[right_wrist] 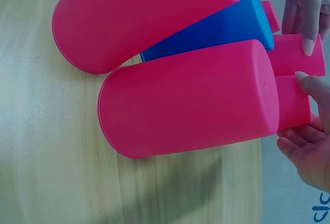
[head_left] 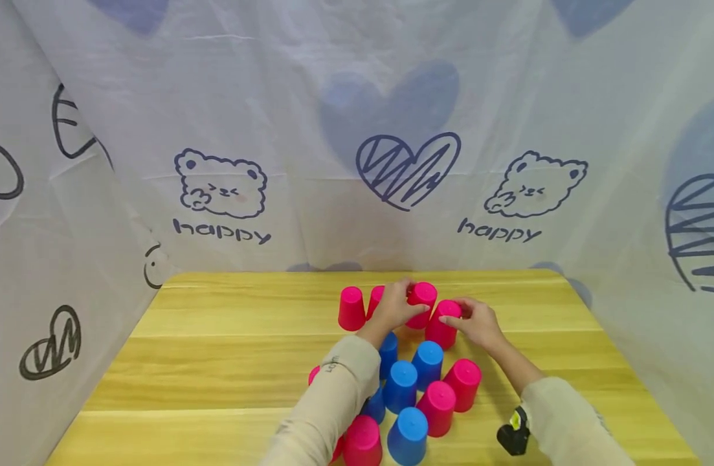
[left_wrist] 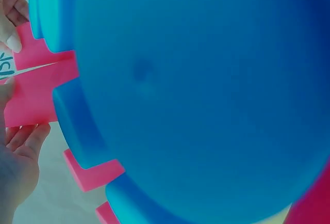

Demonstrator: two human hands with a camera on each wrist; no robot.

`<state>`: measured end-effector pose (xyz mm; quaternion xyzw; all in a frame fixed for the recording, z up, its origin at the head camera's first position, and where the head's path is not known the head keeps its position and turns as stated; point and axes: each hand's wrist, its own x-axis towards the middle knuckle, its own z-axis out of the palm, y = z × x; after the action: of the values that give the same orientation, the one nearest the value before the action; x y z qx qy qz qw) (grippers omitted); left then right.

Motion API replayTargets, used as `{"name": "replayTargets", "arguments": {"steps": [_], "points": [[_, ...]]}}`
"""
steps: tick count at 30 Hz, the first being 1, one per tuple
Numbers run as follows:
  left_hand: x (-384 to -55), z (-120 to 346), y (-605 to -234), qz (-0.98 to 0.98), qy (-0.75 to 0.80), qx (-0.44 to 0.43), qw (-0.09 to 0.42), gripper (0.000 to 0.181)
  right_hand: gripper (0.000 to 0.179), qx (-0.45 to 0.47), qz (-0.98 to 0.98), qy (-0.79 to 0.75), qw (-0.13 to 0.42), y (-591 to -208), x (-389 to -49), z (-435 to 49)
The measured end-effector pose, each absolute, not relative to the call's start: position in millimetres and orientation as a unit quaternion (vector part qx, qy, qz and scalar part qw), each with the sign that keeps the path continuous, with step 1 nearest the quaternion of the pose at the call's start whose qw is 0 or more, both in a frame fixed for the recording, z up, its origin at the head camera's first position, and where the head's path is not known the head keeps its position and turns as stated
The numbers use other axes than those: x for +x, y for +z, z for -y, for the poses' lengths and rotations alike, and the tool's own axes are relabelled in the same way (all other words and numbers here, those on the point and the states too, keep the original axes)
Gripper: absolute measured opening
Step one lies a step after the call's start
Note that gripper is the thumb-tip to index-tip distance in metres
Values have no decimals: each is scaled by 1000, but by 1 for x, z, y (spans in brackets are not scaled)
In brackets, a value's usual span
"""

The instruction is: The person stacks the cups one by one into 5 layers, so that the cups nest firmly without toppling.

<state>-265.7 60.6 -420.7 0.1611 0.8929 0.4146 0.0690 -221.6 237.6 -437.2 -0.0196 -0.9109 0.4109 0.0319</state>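
Observation:
Near the back of the table, my left hand [head_left: 396, 307] grips a pink-red plastic cup [head_left: 423, 294] that stands bottom up. Just to its right, another inverted pink-red cup [head_left: 445, 323] is held between the thumb and fingers of my right hand [head_left: 478, 323]. The two held cups sit side by side, as the right wrist view also shows, with the left hand's cup [right_wrist: 299, 56] above the right hand's cup [right_wrist: 294, 102]. In the left wrist view a large blue cup [left_wrist: 206, 90] hides much of the work.
Nearer me stand several inverted blue cups [head_left: 400, 387] and pink-red cups [head_left: 437, 408], partly behind my left sleeve [head_left: 333, 395]. A pink-red cup [head_left: 351, 309] stands left of my left hand. A printed cloth [head_left: 310, 194] hangs behind the wooden table [head_left: 217, 349].

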Motion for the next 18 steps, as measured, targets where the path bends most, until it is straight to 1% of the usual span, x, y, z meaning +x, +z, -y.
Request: {"name": "replayTargets", "arguments": {"steps": [10, 13, 18], "points": [[-266, -63, -428, -904, 384, 161, 93, 50, 47, -41, 908, 416, 20, -444, -224, -235], [-266, -63, -432, -906, 379, 158, 97, 51, 47, -42, 907, 420, 19, -447, -223, -235], [-266, -62, -436, -911, 360, 176, 101, 57, 45, -43, 903, 427, 20, -449, -223, -233]]}}
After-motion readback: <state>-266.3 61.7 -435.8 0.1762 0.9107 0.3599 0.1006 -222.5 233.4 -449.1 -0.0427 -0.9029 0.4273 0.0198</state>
